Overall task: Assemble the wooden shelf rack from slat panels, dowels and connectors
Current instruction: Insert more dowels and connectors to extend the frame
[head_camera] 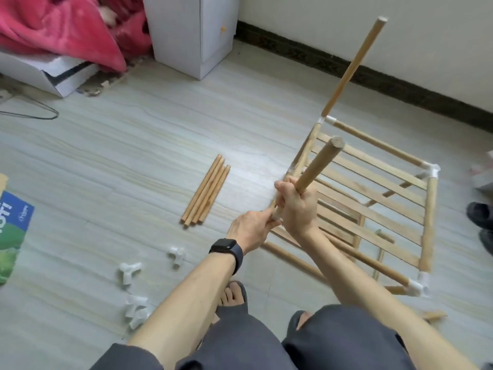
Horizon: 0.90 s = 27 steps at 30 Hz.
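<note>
Right hand (296, 206) gripped dowel (320, 166), axis tilted up-right; left hand (253, 228) pinched corner connector (276, 215); open floor (133, 156) leftward.

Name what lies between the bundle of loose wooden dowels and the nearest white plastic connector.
Only bare grey floor, in the head view, between the wooden dowel bundle and that white connector.

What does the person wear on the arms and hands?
A black smartwatch with a black band sits on the left wrist. The left hand and the right hand have no gloves and no visible rings. The forearms are uncovered; a dark grey sleeve shows at the left elbow.
</note>
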{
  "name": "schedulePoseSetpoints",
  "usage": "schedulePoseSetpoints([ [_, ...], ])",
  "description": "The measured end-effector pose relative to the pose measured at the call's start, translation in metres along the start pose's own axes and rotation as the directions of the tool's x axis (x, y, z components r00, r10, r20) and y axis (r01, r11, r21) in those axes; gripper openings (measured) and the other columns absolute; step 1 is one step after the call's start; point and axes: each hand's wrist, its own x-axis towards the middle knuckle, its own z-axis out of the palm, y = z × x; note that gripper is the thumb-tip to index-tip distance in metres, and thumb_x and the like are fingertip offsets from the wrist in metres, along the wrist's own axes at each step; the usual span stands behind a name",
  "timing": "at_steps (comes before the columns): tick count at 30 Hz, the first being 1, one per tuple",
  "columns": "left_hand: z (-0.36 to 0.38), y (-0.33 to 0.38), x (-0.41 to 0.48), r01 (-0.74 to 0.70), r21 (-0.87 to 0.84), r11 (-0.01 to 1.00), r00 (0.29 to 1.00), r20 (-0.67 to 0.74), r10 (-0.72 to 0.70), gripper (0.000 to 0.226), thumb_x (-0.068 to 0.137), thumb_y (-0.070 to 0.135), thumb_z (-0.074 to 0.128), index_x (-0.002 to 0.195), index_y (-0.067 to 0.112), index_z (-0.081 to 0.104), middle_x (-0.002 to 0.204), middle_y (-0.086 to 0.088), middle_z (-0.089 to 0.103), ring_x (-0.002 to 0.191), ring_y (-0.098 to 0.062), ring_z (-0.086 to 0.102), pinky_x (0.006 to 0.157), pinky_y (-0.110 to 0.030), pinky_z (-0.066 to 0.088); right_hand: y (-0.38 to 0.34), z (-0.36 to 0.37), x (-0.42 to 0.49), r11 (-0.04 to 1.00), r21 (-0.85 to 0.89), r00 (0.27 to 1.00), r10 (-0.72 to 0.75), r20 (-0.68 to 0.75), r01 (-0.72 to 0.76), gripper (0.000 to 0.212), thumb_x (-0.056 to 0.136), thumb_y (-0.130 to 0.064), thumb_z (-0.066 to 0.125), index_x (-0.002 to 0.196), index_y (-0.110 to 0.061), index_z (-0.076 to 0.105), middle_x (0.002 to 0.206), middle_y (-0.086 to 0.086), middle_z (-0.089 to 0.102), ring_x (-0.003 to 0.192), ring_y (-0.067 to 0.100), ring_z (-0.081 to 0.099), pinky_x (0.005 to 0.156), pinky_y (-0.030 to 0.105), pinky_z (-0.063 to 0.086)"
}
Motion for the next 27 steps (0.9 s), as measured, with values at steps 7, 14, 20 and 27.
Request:
schedulePoseSetpoints([
  [7,-0.024,0.017,0.025,0.124,0.161,0.979,0.992,-0.009,-0.124,0.028,0.104,0.052,0.038,0.118,0.032,0.053,0.107,0.001,0.069,0.098,-0.027,0.064,0.075,-0.036,0.049,0.000,-0.105,-0.033,0.859,-0.511,0.999,-0.030,0.014,0.033,0.033,0.092,-0.034,0.073,0.122,-0.027,0.059,0.115,-0.013,0.064,0.108,0.000,0.060,0.094,0.028,0.052],
  [14,-0.025,0.050,0.018,0.379,-0.107,0.919,0.925,0.052,-0.376,0.030,0.099,0.029,0.044,0.118,0.009,0.056,0.113,-0.009,0.067,0.097,-0.028,0.063,0.074,-0.035,0.049,0.030,-0.247,-0.094,0.572,-0.718,0.902,0.098,-0.420,-0.397,0.059,0.094,-0.058,0.049,0.138,-0.019,0.055,0.145,0.008,0.048,0.134,0.025,0.035,0.110,0.048,0.033],
  [20,-0.005,0.102,0.007,0.350,-0.543,0.763,0.928,0.311,-0.205,0.021,0.101,0.032,0.051,0.110,0.017,0.062,0.103,0.001,0.075,0.089,-0.012,0.072,0.078,-0.034,0.057,0.055,-0.197,-0.094,0.666,-0.564,0.866,0.291,-0.406,-0.489,0.074,0.106,-0.036,0.042,0.162,-0.008,0.002,0.166,0.020,0.008,0.153,0.034,0.016,0.124,0.047,0.016],
  [27,0.005,0.104,0.023,0.333,-0.405,0.851,0.943,0.144,-0.300,0.045,0.097,0.043,0.057,0.122,0.005,0.053,0.113,-0.011,0.068,0.108,-0.029,0.065,0.099,-0.049,0.052,0.037,-0.143,-0.092,0.458,-0.851,0.948,0.293,-0.128,-0.256,0.081,0.095,-0.075,0.021,0.156,-0.023,0.012,0.144,0.015,0.044,0.129,0.035,0.050,0.102,0.049,0.045],
])
